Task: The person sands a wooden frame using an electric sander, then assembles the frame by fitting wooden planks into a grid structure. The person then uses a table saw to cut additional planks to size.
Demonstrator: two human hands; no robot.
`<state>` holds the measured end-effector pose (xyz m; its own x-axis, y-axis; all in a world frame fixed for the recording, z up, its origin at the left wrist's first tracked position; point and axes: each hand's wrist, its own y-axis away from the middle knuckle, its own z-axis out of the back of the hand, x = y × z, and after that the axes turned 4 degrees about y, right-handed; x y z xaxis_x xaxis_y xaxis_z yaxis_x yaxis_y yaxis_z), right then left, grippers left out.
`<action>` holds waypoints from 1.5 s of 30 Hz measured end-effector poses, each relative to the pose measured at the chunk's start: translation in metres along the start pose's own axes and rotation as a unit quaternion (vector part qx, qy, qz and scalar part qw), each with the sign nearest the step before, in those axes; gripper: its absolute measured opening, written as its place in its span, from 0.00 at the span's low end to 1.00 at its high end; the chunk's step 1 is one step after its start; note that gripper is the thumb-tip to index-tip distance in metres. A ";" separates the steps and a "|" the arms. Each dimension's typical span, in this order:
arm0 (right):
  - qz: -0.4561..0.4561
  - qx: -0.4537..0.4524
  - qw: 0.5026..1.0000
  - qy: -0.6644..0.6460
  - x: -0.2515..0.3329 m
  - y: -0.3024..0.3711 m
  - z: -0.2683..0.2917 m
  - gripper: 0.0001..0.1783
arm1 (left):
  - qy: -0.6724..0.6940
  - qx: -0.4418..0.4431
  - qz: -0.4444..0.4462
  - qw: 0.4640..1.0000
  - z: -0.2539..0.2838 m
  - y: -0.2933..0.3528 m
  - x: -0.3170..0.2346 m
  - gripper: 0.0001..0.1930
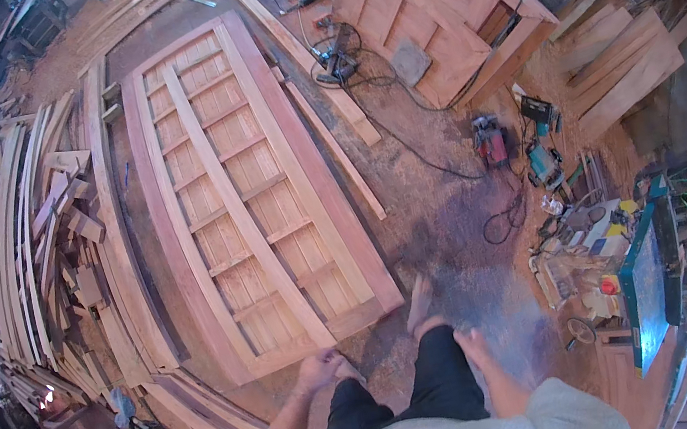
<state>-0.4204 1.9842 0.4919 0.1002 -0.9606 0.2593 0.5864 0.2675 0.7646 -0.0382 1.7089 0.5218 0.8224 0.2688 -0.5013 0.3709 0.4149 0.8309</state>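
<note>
My left hand (pixel 322 369) is over my left knee, close to the near end of a large wooden door frame (pixel 320 209). Its fingers are curled together, and whatever they may hold is too small to make out. Beside my right thigh hangs my right hand (pixel 477 347), with its fingers stretched loosely forward and nothing visible in them. The door lies flat on the floor ahead of me, with a long middle bar (pixel 234 192), several cross rails and planked panels between them.
Stacked timber strips (pixel 18 244) and offcuts fill the left side. At the far right stands a reddish wooden cabinet (pixel 421 26). A red power tool (pixel 490 143), a teal power tool (pixel 544 165) and a trailing cable (pixel 415 151) lie on the dusty floor. A green-edged machine table (pixel 648 289) is at right.
</note>
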 end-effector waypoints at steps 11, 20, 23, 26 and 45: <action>0.086 0.002 0.994 -0.063 0.400 -0.483 0.035 0.32 | 0.237 -0.225 0.163 0.931 0.112 -0.262 -0.073 0.25; 0.175 0.062 0.983 0.013 0.602 -0.838 -0.067 0.39 | 0.294 -0.266 -0.027 0.918 0.057 -0.752 -0.267 0.23; 0.153 0.023 0.986 0.063 0.635 -0.849 -0.081 0.39 | 0.355 -0.339 -0.018 0.871 0.092 -0.882 -0.343 0.24; 0.093 0.030 0.995 0.012 0.647 -0.848 -0.078 0.36 | 0.415 -0.277 -0.010 0.867 0.117 -0.943 -0.397 0.25; -0.101 0.464 0.809 -0.346 0.560 -0.542 -0.089 0.42 | 0.239 -0.307 0.157 0.908 0.033 -0.383 -0.302 0.21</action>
<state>-0.6101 1.2946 0.1700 -0.5856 -0.8049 0.0959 -0.3537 0.3601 0.8633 -0.4140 1.4405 0.3630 0.5102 0.7429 -0.4334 -0.2797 0.6199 0.7332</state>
